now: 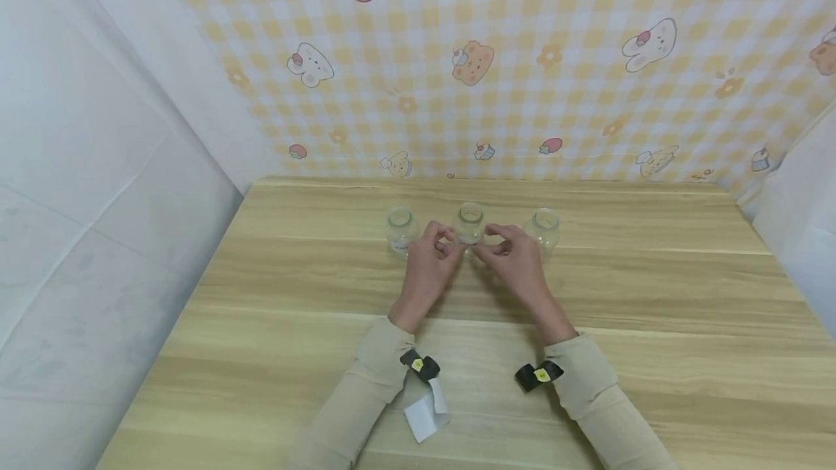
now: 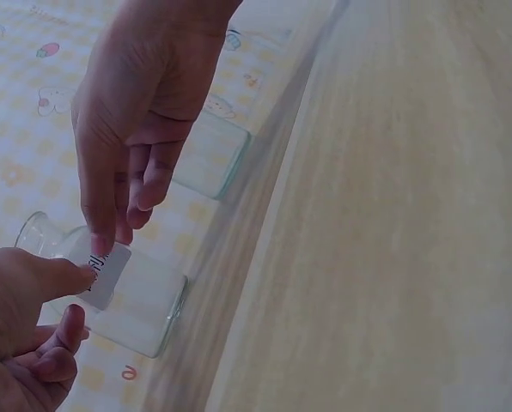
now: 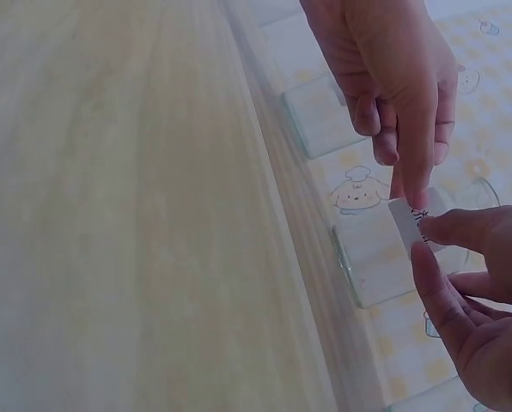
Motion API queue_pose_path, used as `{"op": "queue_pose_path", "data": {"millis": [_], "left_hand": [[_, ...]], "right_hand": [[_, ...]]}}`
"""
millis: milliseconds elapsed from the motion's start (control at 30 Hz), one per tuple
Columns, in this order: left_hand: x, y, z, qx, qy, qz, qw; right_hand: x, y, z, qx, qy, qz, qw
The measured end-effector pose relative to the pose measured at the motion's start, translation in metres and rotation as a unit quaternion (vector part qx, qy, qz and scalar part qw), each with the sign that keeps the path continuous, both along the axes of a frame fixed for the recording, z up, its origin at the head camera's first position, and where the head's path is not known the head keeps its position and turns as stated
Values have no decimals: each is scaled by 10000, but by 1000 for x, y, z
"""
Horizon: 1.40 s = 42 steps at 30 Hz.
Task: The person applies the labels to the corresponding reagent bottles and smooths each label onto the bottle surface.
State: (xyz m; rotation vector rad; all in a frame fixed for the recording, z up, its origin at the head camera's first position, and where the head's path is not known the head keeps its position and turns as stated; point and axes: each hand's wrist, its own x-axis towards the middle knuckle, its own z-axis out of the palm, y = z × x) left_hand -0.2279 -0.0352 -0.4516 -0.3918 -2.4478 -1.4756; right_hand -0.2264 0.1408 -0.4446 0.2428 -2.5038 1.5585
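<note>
Three clear glass jars stand in a row near the table's far edge: a left jar (image 1: 400, 220), a middle jar (image 1: 469, 213) and a right jar (image 1: 546, 222). At the front of the middle jar, my left hand (image 1: 429, 261) and right hand (image 1: 518, 261) meet from either side. Both pinch a small white label (image 2: 110, 279) with dark printing, their thumb tips close together on it. The label lies against the glass; how much of it sticks cannot be told. In the right wrist view the fingertips partly cover this label (image 3: 405, 225).
A folded piece of white paper (image 1: 426, 415) lies on the wooden table (image 1: 294, 354) between the forearms. The left jar bears a small label (image 1: 399, 246) low on its front. Behind the table hangs a yellow checked cloth (image 1: 418, 56); white sheeting (image 1: 98, 201) stands at the left.
</note>
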Motion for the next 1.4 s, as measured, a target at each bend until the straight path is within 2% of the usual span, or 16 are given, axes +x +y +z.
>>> {"op": "queue_pose_path", "data": {"millis": [267, 533, 1200, 1400], "left_hand": [[1, -1, -3, -7, 157, -60, 9999], [1, 0, -3, 7, 248, -43, 9997], [1, 2, -2, -48, 6, 55, 10000], [0, 2, -2, 23, 170, 31, 9998]], "right_hand": [[1, -2, 1, -128, -192, 69, 9997], [1, -3, 0, -32, -123, 10, 9999], [0, 0, -1, -45, -194, -36, 9998], [1, 0, -2, -44, -116, 42, 9999]]}}
